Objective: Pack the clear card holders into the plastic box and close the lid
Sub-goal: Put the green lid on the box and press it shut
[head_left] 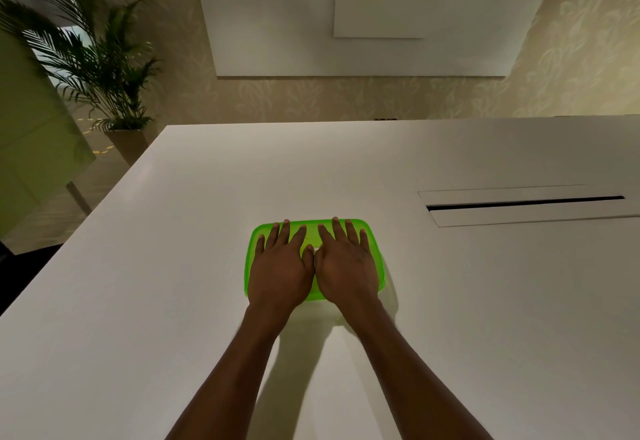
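In the head view, both forearms are stretched forward from the near edge of the white table [207,231], converging toward its middle. The left hand [280,266] is laid palm down on the left half of the green lid [254,242], with the fingers spread wide and extended toward the lid's far edge. The right hand [346,264] is laid palm down on the right half in the same way, fingers fanned and flat. The two thumbs are brought together at the lid's centre, touching or nearly so. Nothing is gripped by either hand; both are pressed flat against the lid surface.

The lid is seated on the plastic box, of which little beyond a faint pale edge below the lid's near side can be made out. The box is placed near the middle of the table, closer to the near edge than to the far one. Card holders cannot be seen through the lid and hands.

A long cable slot [526,204] is set into the table toward its right edge, well apart from the box. A potted palm [100,68] is seen beyond the far left corner.
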The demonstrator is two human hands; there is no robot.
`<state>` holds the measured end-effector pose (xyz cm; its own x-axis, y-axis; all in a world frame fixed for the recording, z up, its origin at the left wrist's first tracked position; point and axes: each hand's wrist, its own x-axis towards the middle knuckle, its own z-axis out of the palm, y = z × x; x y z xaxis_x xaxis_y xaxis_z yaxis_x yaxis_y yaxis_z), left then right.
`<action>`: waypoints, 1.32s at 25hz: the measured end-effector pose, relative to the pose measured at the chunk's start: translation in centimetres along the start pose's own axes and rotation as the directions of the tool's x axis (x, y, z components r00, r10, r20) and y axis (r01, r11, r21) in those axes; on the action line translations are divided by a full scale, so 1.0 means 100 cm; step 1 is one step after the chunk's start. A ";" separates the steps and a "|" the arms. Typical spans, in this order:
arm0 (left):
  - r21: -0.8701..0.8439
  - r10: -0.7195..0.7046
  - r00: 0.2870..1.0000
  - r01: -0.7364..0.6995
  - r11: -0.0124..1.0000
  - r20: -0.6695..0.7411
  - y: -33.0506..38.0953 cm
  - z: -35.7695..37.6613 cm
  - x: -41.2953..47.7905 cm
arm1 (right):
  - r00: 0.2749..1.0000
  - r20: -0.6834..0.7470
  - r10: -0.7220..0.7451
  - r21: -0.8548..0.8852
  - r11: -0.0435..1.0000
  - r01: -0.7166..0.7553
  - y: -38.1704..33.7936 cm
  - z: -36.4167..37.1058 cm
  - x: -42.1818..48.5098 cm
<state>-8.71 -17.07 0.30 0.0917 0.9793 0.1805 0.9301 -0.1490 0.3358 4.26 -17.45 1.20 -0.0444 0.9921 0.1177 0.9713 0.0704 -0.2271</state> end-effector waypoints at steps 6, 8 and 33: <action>-0.029 0.014 1.000 -0.014 0.999 -0.013 -0.014 0.005 0.040 | 1.000 -0.017 0.013 -0.001 1.000 -0.013 -0.004 0.008 0.039; -0.033 0.008 1.000 -0.009 0.999 -0.015 -0.018 0.005 0.053 | 1.000 -0.019 0.008 -0.013 1.000 -0.009 -0.005 0.008 0.053; 0.006 -0.015 0.997 0.014 1.000 0.074 -0.028 0.001 0.108 | 0.999 0.012 -0.045 -0.009 0.999 0.045 -0.002 0.011 0.109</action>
<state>-10.28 -6.02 1.20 0.1040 0.9888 0.1071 0.9334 -0.1342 0.3327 3.34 -6.54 1.50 -0.0911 0.9891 0.1160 0.9704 0.1144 -0.2128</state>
